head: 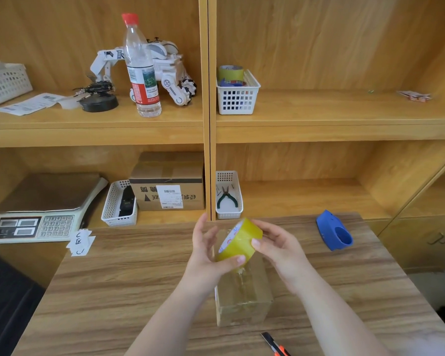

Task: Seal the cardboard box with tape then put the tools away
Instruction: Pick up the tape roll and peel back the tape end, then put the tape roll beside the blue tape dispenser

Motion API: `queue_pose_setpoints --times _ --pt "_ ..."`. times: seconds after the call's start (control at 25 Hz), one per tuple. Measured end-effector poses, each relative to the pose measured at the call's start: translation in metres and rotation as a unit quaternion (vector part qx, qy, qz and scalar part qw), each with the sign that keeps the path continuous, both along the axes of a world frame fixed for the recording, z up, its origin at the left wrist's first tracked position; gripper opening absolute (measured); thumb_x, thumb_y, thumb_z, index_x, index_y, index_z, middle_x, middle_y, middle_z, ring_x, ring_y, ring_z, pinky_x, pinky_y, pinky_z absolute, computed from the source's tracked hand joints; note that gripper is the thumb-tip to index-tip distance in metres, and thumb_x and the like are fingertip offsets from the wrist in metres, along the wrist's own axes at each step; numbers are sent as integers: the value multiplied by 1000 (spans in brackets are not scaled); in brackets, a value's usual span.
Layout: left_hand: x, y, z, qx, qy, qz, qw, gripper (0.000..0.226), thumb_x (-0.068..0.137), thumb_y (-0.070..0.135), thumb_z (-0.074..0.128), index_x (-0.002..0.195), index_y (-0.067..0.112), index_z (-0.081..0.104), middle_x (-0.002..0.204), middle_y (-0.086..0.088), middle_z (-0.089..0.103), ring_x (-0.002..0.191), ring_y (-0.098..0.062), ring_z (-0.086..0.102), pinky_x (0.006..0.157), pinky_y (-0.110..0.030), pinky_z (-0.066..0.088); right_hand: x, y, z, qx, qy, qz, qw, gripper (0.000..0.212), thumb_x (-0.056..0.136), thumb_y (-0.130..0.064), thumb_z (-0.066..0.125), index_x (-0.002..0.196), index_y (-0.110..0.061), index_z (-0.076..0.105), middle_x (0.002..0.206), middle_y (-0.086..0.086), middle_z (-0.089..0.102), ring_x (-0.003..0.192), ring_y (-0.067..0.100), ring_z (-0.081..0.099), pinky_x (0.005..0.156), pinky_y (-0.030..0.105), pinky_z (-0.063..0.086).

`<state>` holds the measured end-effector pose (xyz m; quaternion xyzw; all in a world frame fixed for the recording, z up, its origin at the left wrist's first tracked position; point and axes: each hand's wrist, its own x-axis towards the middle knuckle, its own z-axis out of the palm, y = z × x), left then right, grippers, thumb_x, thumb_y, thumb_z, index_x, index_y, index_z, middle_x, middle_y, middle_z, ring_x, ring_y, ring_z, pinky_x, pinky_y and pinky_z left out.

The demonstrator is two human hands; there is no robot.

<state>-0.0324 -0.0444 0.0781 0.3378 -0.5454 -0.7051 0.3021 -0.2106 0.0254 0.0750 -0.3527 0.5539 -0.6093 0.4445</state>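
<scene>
Gripping tape roll [239, 240], tilted, hole facing up-left

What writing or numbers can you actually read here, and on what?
Paper slips at the table's left edge: handwritten marks, not clearly legible.
Cardboard carton on the lower shelf: large printed characters, upside down; its white barcode label is too small.
Scale keypad: digits, blurred.
Water bottle label: too small.
Tape roll core: print blurred.

Wooden shelving [206, 129] behind wood-grain table [129, 291]
</scene>
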Motion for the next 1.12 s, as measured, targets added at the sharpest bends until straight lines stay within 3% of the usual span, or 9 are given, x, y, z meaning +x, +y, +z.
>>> queue_pose_setpoints --times 0.08,0.2,0.44,0.56,0.76,0.92,1.04,1.12 --pt "-1 -9 -4 51 5 -23 998 129 60 0 88 151 49 10 139 -3 53 123 -20 60 72 -22 58 0 -1 -2 -14 -16 4 1000 68 62 -28 84 124 -11 63 120 14 69 115 32 62 98 45 48" --pt "-4 -18 -8 56 -1 -50 997 139 49 4 92 149 54 9 129 -13 62 107 -25 70 74 -32 60 -6 -2 -8 -20 -32 33 999 69 66 -26 87 128 -14 60 126 13 66 119 31 60 95 41 49" --pt "-19 -29 -11 -27 -27 -75 996 141 49 -10 92 145 58 13 130 -7 60 107 -14 70 72 -31 61 -31 2 -15 23 6 80 996 78 55 -25 94 125 -27 59 131 3 62 122 21 57 89 34 52" --pt "-29 -30 -13 -92 -62 -88 990 146 47 0 96 147 58 7 129 2 61 113 -8 65 79 -28 60 -46 4 -22 46 26 90 995 87 53 -19 94 129 -22 51 137 6 56 126 21 54 95 37 50" --pt "-58 -32 -16 -133 -115 -94 980 144 43 9 97 140 68 8 130 9 57 108 6 62 71 -16 57 -77 6 -23 77 77 121 987 86 61 -10 86 135 -28 46 142 0 50 130 12 49 108 43 42" --pt "-93 -32 -19 -175 -173 -114 962 146 41 23 98 139 71 1 131 23 53 112 18 53 85 -9 46 -113 10 -26 107 145 134 974 95 60 -19 87 140 -38 39 145 -11 46 133 5 43 113 45 35" --pt "-129 -27 -22 -197 -204 -125 951 144 42 26 97 140 71 1 122 39 54 127 3 50 100 -22 44 -142 10 -28 125 200 133 963 100 53 -34 92 131 -58 34 145 -20 41 133 -4 39 114 36 35" --pt "-155 -24 -25 -208 -219 -130 944 141 43 28 95 140 71 2 126 43 46 134 -2 44 101 -22 44 -159 10 -31 134 218 118 959 101 49 -42 92 122 -72 28 143 -25 39 131 -4 41 112 32 36"
